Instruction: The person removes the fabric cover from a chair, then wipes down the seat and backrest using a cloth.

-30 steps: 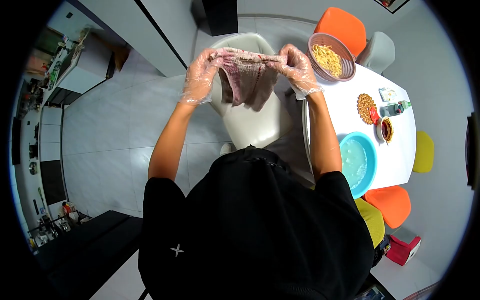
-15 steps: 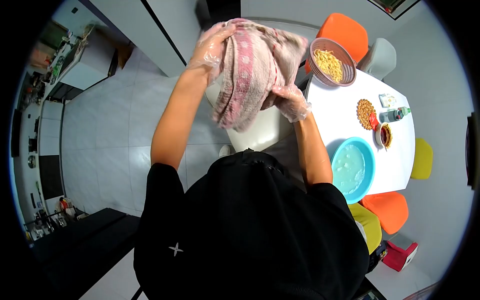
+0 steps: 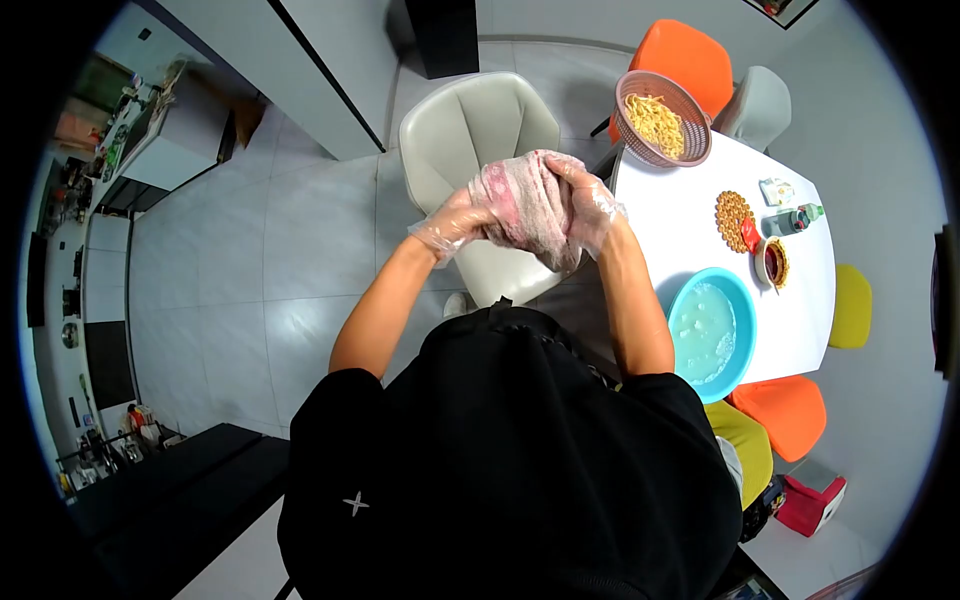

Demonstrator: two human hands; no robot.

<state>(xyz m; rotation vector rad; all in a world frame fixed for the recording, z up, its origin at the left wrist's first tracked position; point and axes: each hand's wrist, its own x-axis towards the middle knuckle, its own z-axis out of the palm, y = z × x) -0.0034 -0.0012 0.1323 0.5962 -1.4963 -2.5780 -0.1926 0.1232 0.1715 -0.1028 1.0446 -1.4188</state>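
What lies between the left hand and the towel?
In the head view, a clear plastic glove on the left hand, which grips the towel.

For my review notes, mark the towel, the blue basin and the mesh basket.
Towel (image 3: 525, 205): head view, middle of its bunched cloth.
Blue basin (image 3: 745, 335): head view, right side of its wall.
Mesh basket (image 3: 697, 125): head view, right inner wall.

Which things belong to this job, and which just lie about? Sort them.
In the job:
Pink-patterned beige cloth, in left hand and right hand
Clear plastic gloves
Perhaps the round turquoise basin

Lying about, apparently:
Pinkish-brown perforated basket of yellow strips
Round brown knobbly mat
Green-capped clear bottle
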